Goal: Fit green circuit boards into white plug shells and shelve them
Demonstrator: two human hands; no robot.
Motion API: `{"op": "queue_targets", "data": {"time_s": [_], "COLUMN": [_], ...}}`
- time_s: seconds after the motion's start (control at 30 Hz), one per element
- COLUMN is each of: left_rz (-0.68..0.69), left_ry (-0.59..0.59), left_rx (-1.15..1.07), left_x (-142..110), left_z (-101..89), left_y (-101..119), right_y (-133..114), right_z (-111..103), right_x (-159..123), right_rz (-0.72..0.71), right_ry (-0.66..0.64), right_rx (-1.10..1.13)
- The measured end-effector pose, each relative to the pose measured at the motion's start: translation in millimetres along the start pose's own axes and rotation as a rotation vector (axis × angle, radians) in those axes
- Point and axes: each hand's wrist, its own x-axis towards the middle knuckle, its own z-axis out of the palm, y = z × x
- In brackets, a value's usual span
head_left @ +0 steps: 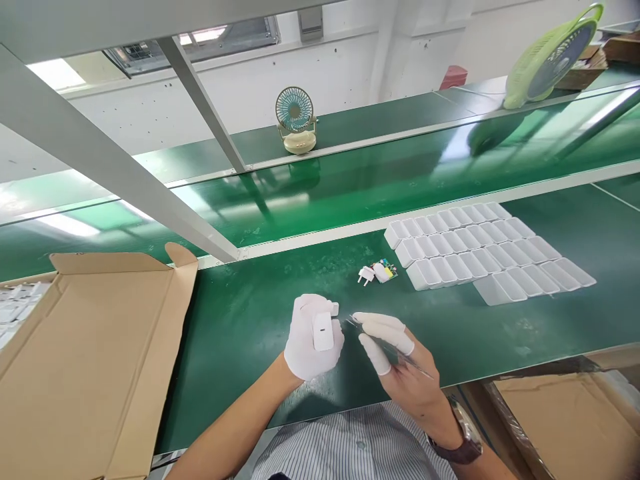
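Note:
In the head view my left hand, in a white glove, is closed around a white charger housing with a small dark port slot in its face. A small white piece shows at the top of that hand. My right hand, with white finger cots on its fingers, grips thin metal tweezers; their tips are just right of the housing, apart from it. Beyond the hands lie a white two-pin plug and a small circuit board with coloured components on the green bench.
Rows of white open housings stand at the right. A cardboard box with its flap up is at the left, a second box at lower right. Behind the bench run a green conveyor belt and a small fan.

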Motion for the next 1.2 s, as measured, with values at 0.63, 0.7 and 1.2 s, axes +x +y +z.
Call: {"op": "queue_targets", "data": {"time_s": [0.63, 0.7, 1.2], "left_rz": [-0.479, -0.573, -0.801], "left_ry": [-0.449, -0.453, -0.406], "left_rx": [-0.476, -0.312, -0.338], "left_x": [2.9, 1.9, 7.1], "left_z": [10.4, 14.4, 11.6], "left_y": [0.6, -1.2, 7.5], "right_y": [32.9, 36.2, 20.0], "right_z": [15.0, 25.6, 42.5], "right_x": [17.2, 12.3, 15.3], "right_rz": [0.636, 0.741, 0.596], "right_ry": [0.116, 0.202, 0.465], "right_rx": [0.532, 0.7, 0.802]}}
